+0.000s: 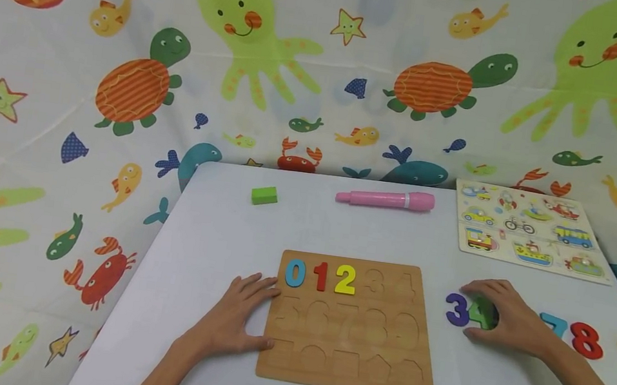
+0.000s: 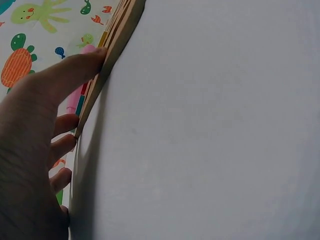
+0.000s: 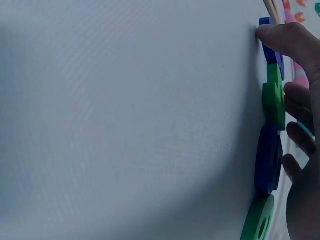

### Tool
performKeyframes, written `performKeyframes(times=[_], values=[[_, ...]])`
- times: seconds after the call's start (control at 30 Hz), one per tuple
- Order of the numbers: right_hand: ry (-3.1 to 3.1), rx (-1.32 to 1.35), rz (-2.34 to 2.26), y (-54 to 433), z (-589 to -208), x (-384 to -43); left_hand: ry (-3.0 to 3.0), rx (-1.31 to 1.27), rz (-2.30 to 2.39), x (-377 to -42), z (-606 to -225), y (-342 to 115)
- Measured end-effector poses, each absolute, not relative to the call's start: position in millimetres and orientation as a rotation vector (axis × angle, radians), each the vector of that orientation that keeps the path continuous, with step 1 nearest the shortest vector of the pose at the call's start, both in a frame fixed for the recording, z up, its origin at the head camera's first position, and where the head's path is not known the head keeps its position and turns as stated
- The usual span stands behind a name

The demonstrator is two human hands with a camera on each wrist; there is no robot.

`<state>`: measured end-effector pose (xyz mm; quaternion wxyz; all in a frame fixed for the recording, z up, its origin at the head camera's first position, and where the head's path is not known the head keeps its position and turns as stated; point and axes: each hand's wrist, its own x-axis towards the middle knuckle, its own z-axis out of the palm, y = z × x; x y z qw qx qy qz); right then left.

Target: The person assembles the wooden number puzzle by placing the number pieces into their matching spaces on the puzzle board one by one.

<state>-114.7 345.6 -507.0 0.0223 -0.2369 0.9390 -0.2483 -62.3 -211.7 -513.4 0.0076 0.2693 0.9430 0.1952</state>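
Hands [image 1: 236, 316] [image 1: 514, 320] touch the 012 board [image 1: 418, 379] and, apparently, the purple 3 [image 1: 462, 312].

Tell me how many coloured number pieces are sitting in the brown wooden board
3, all in the top row of the brown wooden board: blue number 0 at the left end, red number 1 beside it, then yellow number 2. None looks hidden.

number board [image 1: 352, 346]: matt wood; marker [image 1: 385, 199]: smooth plastic; backdrop [image 1: 340, 60]: cloth

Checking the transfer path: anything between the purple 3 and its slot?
Nothing visible: between the purple 3 and the 3 slot lie only white tabletop, the board edge and the unfilled 4 slot.
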Motion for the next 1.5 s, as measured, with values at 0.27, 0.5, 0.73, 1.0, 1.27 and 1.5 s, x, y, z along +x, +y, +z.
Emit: performKeyframes(times=[0.27, 0.5, 0.73, 1.0, 1.27, 1.5], values=[[2.907, -0.73, -0.812, 340.1, -510.4, -115.3, 2.961, 0.85, 0.624, -61.6, -516.1, -211.6], [2.913, -0.7, -0.855, 336.3, -512.0, -116.5, 2.968, 0.859, 0.616, -62.2, -517.1, -212.4], [2.937, -0.692, -0.944, 318.3, -508.0, -125.9, 2.955, 0.825, 0.624, -61.5, -515.8, -213.5], [2.9, -0.737, -1.078, 286.4, -509.6, -139.7, 2.963, 0.863, 0.635, -61.6, -517.3, -213.5], [2.876, -0.79, -1.17, 248.6, -515.4, -149.2, 2.956, 0.853, 0.619, -61.0, -517.2, -213.6], [2.876, -0.825, -1.195, 222.0, -522.2, -149.6, 2.952, 0.843, 0.629, -60.4, -515.7, -213.6]])
